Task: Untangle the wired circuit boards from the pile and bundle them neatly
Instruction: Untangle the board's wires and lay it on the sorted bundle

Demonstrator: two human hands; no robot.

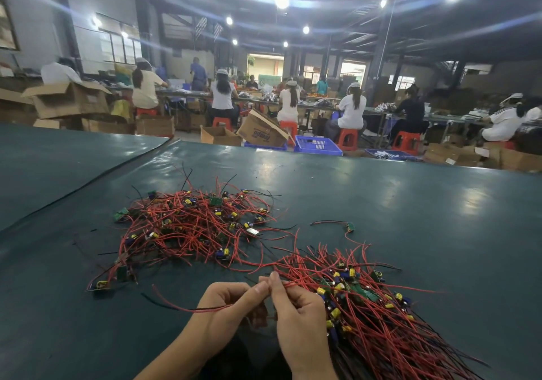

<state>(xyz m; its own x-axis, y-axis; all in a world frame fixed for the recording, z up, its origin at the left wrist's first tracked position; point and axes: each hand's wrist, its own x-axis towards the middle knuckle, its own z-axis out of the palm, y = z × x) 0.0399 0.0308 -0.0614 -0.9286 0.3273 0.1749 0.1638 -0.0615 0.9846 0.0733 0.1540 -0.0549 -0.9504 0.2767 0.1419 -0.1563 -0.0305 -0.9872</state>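
A tangled pile (193, 227) of small green circuit boards with red and black wires lies on the dark green table (410, 203), ahead and left of my hands. To the right lies a straighter bundle (366, 306) of the same wired boards, its wires fanning toward the near right edge. My left hand (228, 306) pinches a red and black wire pair (176, 303) that curves off to the left. My right hand (296, 312) pinches red wires at the bundle's left edge. Both hands' fingertips meet above the table.
One loose wired board (349, 227) lies apart, right of the pile. A seam in the table cover (88, 180) runs diagonally at the left. Beyond the far table edge stand blue crates (318, 145), cardboard boxes (261, 130) and several seated workers.
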